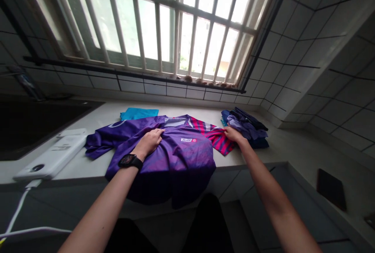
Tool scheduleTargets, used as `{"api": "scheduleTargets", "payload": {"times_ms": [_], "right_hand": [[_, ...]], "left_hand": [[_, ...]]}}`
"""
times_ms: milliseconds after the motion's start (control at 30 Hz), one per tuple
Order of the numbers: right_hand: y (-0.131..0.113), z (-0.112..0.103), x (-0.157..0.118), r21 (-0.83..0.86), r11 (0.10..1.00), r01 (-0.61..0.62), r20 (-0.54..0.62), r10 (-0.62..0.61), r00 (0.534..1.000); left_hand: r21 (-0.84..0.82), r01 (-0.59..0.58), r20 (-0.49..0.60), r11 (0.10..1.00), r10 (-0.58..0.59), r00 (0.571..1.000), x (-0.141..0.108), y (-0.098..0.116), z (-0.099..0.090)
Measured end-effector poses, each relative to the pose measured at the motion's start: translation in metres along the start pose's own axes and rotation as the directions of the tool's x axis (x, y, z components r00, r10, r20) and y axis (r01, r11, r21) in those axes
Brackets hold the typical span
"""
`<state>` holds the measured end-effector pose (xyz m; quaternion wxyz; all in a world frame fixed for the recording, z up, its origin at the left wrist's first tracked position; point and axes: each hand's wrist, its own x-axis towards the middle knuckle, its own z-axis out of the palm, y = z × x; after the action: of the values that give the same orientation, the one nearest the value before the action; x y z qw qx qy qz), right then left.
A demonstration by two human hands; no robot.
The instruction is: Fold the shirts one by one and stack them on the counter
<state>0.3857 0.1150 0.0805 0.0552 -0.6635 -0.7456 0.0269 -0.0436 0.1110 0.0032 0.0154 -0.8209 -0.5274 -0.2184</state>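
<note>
A purple short-sleeved jersey [187,163] lies spread on the white counter, its collar toward the window and its lower part hanging over the front edge. Its right-hand sleeve [218,138] has red and dark stripes, and a small white and red logo sits on the chest. My left hand [150,141], with a black watch at the wrist, is on the chest just below the collar, fingers curled on the fabric. At the end of the striped sleeve, my right hand [232,133] pinches the cloth. Its fingertips are partly hidden.
Behind the jersey lies a folded turquoise cloth [140,113]. A stack of folded dark and purple clothes [247,126] stands right of my right hand. On the left are a white power bank [54,155] with a cable and a dark sink [38,124]. A dark phone-like slab [331,188] lies far right.
</note>
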Motion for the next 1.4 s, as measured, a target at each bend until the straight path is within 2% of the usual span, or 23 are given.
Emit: {"api": "scheduleTargets", "payload": {"times_ms": [133,233,333,400,467,500,567,667,700,733,800,900,1067,1167,1233,1300,1367,1400], "right_hand": [[-0.008,-0.016,0.009,0.07,0.995,-0.064,0.017,0.063,0.998],[-0.011,-0.031,0.012,0.205,0.969,-0.138,0.138,0.11,0.984],[-0.013,-0.047,0.009,0.474,0.85,-0.232,0.245,0.126,0.961],[-0.016,-0.055,0.006,0.61,0.752,-0.252,0.236,0.131,0.963],[-0.022,-0.06,0.002,0.655,0.714,-0.247,0.225,0.128,0.966],[-0.026,-0.061,0.001,0.639,0.729,-0.245,0.225,0.127,0.966],[-0.036,-0.06,0.0,0.54,0.813,-0.218,0.177,0.144,0.974],[-0.053,-0.058,0.002,0.306,0.948,-0.084,-0.064,0.109,0.992],[-0.057,-0.057,0.004,0.229,0.972,-0.045,-0.112,0.072,0.991],[-0.061,-0.057,0.005,0.164,0.986,-0.033,-0.108,0.051,0.993],[-0.065,-0.057,0.009,0.071,0.994,-0.089,-0.007,0.09,0.996],[-0.06,-0.059,0.012,0.004,0.981,-0.196,0.126,0.194,0.973],[-0.031,-0.059,0.008,0.108,0.963,-0.248,0.252,0.214,0.944],[-0.013,-0.058,0.003,0.302,0.934,-0.19,0.405,0.054,0.913],[-0.006,-0.056,0.002,0.418,0.895,-0.155,0.451,-0.056,0.891],[-0.002,-0.052,0.003,0.444,0.885,-0.137,0.367,-0.041,0.929],[-0.001,-0.048,0.004,0.436,0.892,-0.119,0.167,0.05,0.985],[0.0,-0.045,0.004,0.435,0.893,-0.116,0.082,0.089,0.993]], "left_hand": [[-0.002,0.002,0.023,1.0,-0.002,1.0,0.0,0.002,-0.002],[-0.013,0.011,0.021,1.0,-0.011,1.0,-0.001,0.003,-0.003],[-0.02,0.018,0.011,1.0,-0.017,1.0,-0.001,0.004,-0.004],[-0.02,0.012,0.009,1.0,-0.012,1.0,-0.001,0.004,-0.004],[-0.021,0.006,0.003,1.0,-0.006,1.0,-0.001,0.004,-0.003],[-0.022,0.005,-0.002,1.0,-0.005,1.0,-0.001,0.004,-0.003],[-0.023,0.007,-0.008,1.0,-0.007,1.0,-0.001,0.003,-0.003],[-0.014,0.017,-0.001,1.0,-0.017,1.0,-0.001,0.003,-0.002],[-0.01,0.018,0.004,1.0,-0.018,1.0,-0.001,0.003,-0.002],[-0.006,0.019,0.007,1.0,-0.019,1.0,-0.001,0.004,-0.002],[-0.005,0.018,0.012,1.0,-0.018,1.0,-0.001,0.004,-0.002],[-0.014,0.025,0.014,1.0,-0.024,1.0,-0.002,0.006,-0.003],[-0.014,0.029,0.005,0.999,-0.029,1.0,-0.002,0.008,-0.004],[-0.014,0.027,0.014,1.0,-0.027,1.0,-0.002,0.009,-0.005],[-0.015,0.025,0.023,1.0,-0.025,0.999,-0.002,0.01,-0.006],[-0.016,0.026,0.026,1.0,-0.026,0.999,-0.002,0.012,-0.007],[-0.018,0.031,0.025,0.999,-0.031,0.999,-0.002,0.012,-0.008],[-0.02,0.033,0.024,0.999,-0.033,0.999,-0.003,0.012,-0.008]]}}
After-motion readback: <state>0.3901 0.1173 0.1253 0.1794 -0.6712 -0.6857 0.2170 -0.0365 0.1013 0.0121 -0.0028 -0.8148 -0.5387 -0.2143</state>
